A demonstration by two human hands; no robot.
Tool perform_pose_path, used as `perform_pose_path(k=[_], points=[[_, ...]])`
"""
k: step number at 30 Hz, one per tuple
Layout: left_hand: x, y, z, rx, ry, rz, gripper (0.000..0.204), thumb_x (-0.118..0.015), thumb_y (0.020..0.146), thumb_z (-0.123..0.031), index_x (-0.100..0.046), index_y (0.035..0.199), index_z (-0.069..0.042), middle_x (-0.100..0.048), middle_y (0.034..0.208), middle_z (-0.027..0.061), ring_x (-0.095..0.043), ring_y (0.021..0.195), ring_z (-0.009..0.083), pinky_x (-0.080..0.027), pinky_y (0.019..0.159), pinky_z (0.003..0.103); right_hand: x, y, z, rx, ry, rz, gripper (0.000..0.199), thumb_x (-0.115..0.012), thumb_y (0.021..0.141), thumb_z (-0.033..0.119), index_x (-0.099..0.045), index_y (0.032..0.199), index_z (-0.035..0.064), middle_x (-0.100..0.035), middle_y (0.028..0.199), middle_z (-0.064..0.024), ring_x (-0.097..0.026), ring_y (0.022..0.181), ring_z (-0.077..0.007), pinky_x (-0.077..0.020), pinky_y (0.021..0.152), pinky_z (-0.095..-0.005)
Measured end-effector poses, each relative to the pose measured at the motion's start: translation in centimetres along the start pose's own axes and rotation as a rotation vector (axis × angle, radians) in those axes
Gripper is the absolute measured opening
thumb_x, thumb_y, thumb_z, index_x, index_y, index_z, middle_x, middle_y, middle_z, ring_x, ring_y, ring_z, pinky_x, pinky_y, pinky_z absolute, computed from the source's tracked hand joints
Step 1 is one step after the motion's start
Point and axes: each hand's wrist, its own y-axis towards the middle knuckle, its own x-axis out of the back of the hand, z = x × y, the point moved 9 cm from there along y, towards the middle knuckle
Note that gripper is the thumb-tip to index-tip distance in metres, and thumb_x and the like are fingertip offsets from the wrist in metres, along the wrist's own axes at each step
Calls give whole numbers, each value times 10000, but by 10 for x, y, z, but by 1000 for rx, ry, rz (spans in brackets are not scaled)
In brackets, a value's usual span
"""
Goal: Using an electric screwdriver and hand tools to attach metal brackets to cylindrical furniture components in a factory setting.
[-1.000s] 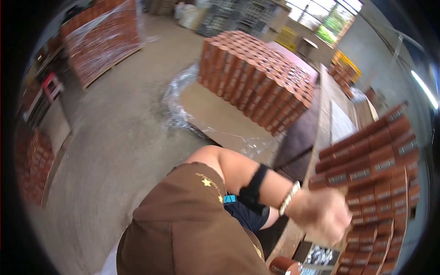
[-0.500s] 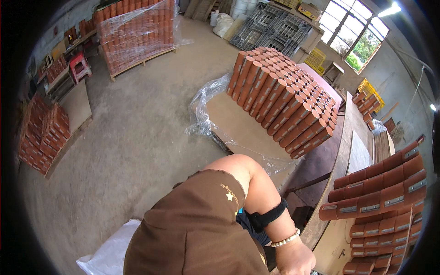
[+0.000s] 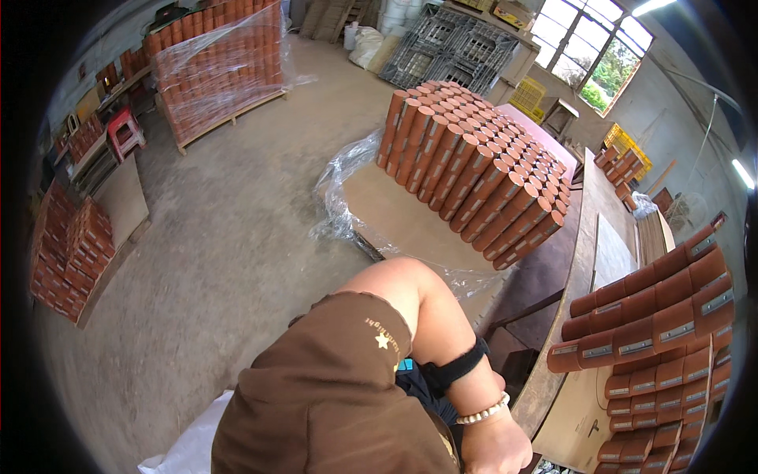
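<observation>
My left arm comes up from the lower edge in a brown sleeve, bends at the elbow and reaches down to the right. A black strap circles the forearm, and a beaded bracelet sits at the wrist. My left hand is at the bottom edge, showing its back; its fingers and anything in them are hidden. Beside it, small shiny pieces peek in, too little shown to name. A small patch of skin shows behind the wrist; whose it is I cannot tell. My right hand is not identifiable.
Reddish-brown cylinders stand packed on a board with loose plastic film. Rows of similar pieces with metal plates lie at the right beside a workbench. A wrapped stack and low stacks stand left, near a red stool.
The surroundings have shifted slightly left in the picture as the view turned. My left hand has moved a little left in the frame, and the skin patch behind the wrist has appeared.
</observation>
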Motion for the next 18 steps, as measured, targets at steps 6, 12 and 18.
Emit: perform_pose_path(k=[6, 12, 18], points=[[223, -115, 119, 1327, 201, -309, 216, -458, 798, -256, -530, 737, -62, -516, 683, 82, -519, 587, 180, -406, 513, 318, 16, -3, 11, 24, -33, -36, 453, -524, 737, 119, -330, 1143, 66, -471, 777, -68, -457, 680, -159, -410, 695, -335], [487, -266, -14, 2176, 1390, -806, 553, -348, 848, -320, -180, 1276, -12, -432, 1183, 227, -448, 1088, 308, -303, 913, 458, 23, -4, 10, 37, -28, -78, 443, -524, 740, 124, -337, 1136, 61, -465, 772, -65, -453, 681, -157, -407, 698, -330], [385, -323, 71, 2316, 1133, 470, 534, -550, 703, -223, -366, 1164, -26, -547, 1014, 219, -530, 973, 320, -427, 813, 418, 33, -7, 21, 54, -86, -107, 429, -524, 743, 131, -347, 1127, 54, -458, 767, -60, -448, 682, -155, -404, 702, -325]])
